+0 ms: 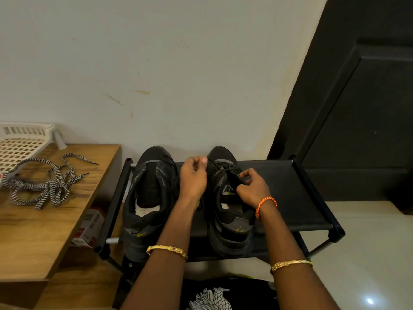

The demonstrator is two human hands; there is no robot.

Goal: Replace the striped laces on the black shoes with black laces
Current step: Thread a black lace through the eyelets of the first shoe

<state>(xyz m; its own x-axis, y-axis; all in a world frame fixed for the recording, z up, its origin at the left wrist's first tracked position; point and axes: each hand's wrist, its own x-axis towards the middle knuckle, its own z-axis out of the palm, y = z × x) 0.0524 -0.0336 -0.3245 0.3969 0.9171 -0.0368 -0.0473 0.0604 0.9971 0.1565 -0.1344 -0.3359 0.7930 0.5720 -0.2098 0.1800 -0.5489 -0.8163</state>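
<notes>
Shoes, black, pair: left shoe (150,198) and right shoe (228,202) side by side on rack (290,198). Left hand (194,177) and right hand (252,186) each pinch black lace (225,167) over right shoe. Striped laces (42,182) heaped on table (33,238), beside basket (20,144).

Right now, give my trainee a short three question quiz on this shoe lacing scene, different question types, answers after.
1. True or false: the black-and-white striped laces lie on the wooden table.
2. Which black shoe are both hands working on: A) left shoe, B) right shoe?
3. Fill in: the shoes sit on a black fabric ____.

Key: 1 true. 2 B; the left hand and right hand pinch its thin black lace. 3 rack.
</notes>
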